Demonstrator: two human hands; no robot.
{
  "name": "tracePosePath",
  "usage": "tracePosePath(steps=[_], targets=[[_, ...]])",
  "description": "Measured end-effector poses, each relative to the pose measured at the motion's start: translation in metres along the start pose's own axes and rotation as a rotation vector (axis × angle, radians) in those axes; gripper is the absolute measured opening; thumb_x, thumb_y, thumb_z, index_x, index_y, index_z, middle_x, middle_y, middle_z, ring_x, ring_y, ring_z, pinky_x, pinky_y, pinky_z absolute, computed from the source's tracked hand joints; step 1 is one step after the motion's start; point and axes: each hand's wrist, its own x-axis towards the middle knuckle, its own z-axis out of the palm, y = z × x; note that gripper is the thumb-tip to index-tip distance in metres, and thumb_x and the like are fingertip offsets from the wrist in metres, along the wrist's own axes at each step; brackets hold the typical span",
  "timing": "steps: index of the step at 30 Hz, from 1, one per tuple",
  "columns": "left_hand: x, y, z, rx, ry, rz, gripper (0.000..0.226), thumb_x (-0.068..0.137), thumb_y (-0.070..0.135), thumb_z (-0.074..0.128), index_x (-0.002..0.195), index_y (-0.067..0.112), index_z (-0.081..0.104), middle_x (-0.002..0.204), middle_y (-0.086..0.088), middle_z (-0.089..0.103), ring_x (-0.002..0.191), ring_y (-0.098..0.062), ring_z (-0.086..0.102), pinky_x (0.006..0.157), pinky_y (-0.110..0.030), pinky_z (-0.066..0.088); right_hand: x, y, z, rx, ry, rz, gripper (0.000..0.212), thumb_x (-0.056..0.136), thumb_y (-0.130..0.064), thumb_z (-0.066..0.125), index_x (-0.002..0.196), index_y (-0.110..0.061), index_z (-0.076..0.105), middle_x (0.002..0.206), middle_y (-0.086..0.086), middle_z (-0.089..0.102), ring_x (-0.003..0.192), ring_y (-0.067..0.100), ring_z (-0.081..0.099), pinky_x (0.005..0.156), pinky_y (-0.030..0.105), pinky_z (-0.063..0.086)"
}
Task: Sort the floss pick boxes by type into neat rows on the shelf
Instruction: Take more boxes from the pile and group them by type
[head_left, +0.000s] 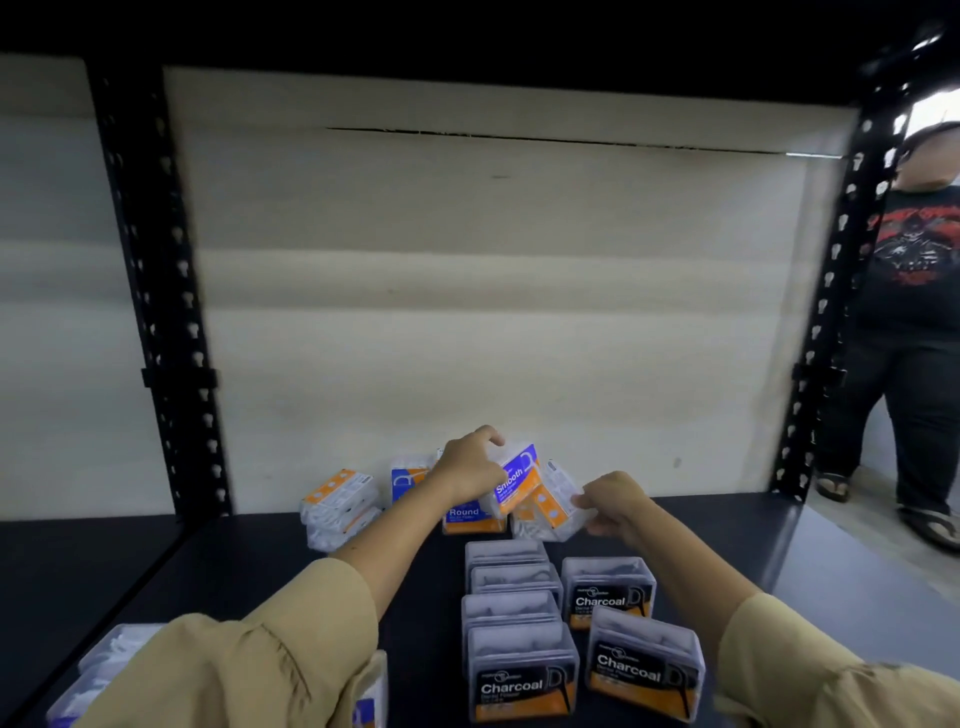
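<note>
We're on the black shelf (260, 561) — pale back panel (467, 312) behind it, punched black uprights (161, 312) either side. Far right, past the frame, a bystander (914, 291) in a dark printed tee & sandals.

Front centre, the Charcoal boxes (522, 675) stand upright in 2 rows running front to back: four in the left row, two in the right, labels facing us on the front ones. Btm left, more clear boxes (104, 670), half hidden by our sleeve (249, 670).

At the back of the shelf, a jumbled heap — orange-and-white boxes (340, 504) lying tilted on the left, a Round box (470, 517) in the middle. Our left hand (470, 462) grips the Smooth box (514, 480) from above, fingers curled over its top, box tilted, just over the Round one. Our right hand (615, 501) pinches the edge of a clear orange-label box (550, 512) w/ its fingertips, up against the Smooth box.
</note>
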Motion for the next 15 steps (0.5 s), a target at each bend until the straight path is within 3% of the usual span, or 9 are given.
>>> tracePosePath(steps=[3,7,9,11,15], targets=[[-0.011,-0.008,-0.013,-0.024,0.020,-0.018,0.047,0.087,0.015,0.062,0.132,0.018,0.046,0.134,-0.010,0.053,0.117,-0.021,0.055,0.079,-0.026,0.050,-0.013,-0.004,-0.001,0.031,0.002,-0.049,0.011,0.090,-0.002,0.055,0.081,-0.001,0.048,0.068,0.010,0.051,0.052,0.020,0.049,0.048,0.026,0.046],[-0.029,-0.022,-0.034,-0.041,0.039,-0.041,0.052,0.085,0.013,0.065,0.134,0.016,0.048,0.135,-0.009,0.053,0.117,-0.022,0.056,0.076,-0.025,0.051,-0.028,-0.011,0.002,0.043,-0.019,-0.153,0.018,0.086,0.004,0.054,0.073,-0.007,0.052,0.074,0.010,0.052,0.058,0.018,0.050,0.057,0.026,0.046],[-0.038,-0.031,-0.044,-0.032,0.040,-0.059,0.052,0.082,0.011,0.066,0.132,0.015,0.051,0.133,-0.009,0.056,0.114,-0.023,0.059,0.085,-0.030,0.051,-0.034,-0.016,0.007,0.061,-0.023,-0.178,0.011,0.085,0.005,0.056,0.089,-0.004,0.061,0.085,0.012,0.057,0.065,0.019,0.054,0.059,0.027,0.048],[-0.048,-0.043,-0.052,-0.035,0.029,-0.085,0.050,0.080,0.007,0.066,0.129,0.013,0.054,0.130,-0.009,0.059,0.108,-0.023,0.062,0.087,-0.033,0.052,-0.040,-0.020,0.015,0.039,-0.035,-0.190,0.033,0.084,0.004,0.058,0.117,0.001,0.059,0.096,0.013,0.057,0.075,0.022,0.056,0.057,0.027,0.050],[-0.068,-0.069,-0.059,0.018,-0.020,-0.126,0.046,0.080,0.002,0.065,0.124,0.012,0.060,0.124,-0.008,0.063,0.104,-0.017,0.059,0.086,-0.029,0.050,-0.055,-0.028,0.033,0.016,-0.083,-0.244,0.045,0.083,0.005,0.061,0.126,-0.002,0.052,0.113,0.013,0.056,0.089,0.024,0.055,0.052,0.024,0.047]])
